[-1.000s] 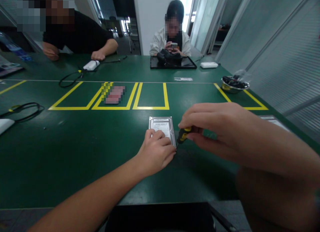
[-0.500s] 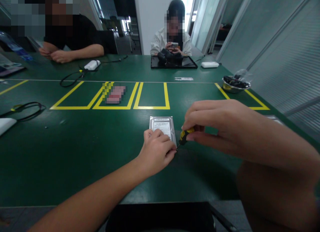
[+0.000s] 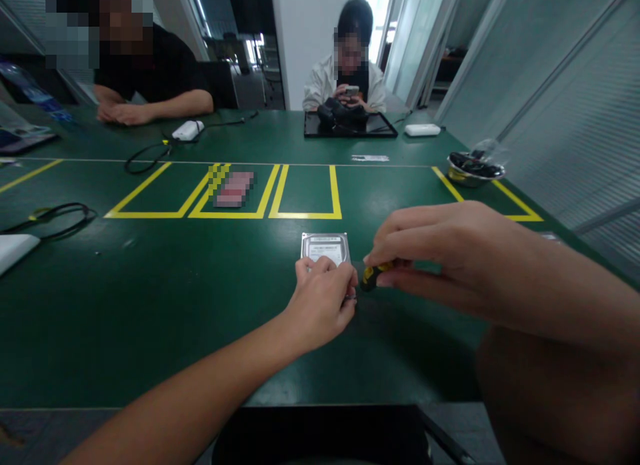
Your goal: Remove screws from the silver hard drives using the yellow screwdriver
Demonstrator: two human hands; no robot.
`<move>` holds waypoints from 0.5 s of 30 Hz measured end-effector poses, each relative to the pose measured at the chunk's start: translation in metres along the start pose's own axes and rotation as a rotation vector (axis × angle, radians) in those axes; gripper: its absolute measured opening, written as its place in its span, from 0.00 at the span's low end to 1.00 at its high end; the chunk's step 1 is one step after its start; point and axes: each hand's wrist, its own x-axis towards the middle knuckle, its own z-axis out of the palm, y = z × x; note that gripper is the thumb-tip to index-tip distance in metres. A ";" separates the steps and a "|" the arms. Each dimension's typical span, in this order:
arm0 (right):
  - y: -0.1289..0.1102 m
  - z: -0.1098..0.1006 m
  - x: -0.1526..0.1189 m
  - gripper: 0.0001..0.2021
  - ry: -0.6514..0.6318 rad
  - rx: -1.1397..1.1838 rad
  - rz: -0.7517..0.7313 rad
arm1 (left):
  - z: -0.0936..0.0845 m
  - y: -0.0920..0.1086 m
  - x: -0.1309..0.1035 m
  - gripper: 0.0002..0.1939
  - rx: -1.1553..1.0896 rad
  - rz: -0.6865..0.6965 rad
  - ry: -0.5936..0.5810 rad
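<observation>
A silver hard drive (image 3: 325, 247) lies flat on the green table (image 3: 165, 298) in front of me. My left hand (image 3: 320, 305) rests on its near end and holds it down, covering its lower half. My right hand (image 3: 435, 251) grips a small screwdriver with a black and yellow handle (image 3: 371, 275). The screwdriver's tip points down at the drive's near right corner, beside my left fingers.
Yellow taped boxes (image 3: 305, 215) mark the table beyond the drive. A metal bowl (image 3: 473, 171) stands far right, a black tray (image 3: 350, 126) at the far edge before a seated person. Another person sits far left. Cables (image 3: 60, 215) and white adapters (image 3: 187, 130) lie left.
My left hand has slid slightly further over the drive. The screwdriver handle has tilted lower toward the drive's corner. The person at far left drew their arms in.
</observation>
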 end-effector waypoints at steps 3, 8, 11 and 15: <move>0.001 -0.001 -0.002 0.09 0.014 -0.027 -0.006 | -0.001 0.001 0.001 0.10 -0.044 -0.004 -0.029; 0.002 -0.003 -0.004 0.10 0.025 -0.068 -0.012 | 0.001 0.001 0.002 0.11 -0.084 -0.010 -0.062; 0.002 -0.003 -0.003 0.11 0.038 -0.045 -0.040 | 0.003 0.000 0.003 0.11 -0.069 -0.017 -0.059; 0.002 -0.003 -0.003 0.10 0.031 -0.023 -0.041 | 0.005 -0.002 0.004 0.12 -0.056 -0.006 -0.059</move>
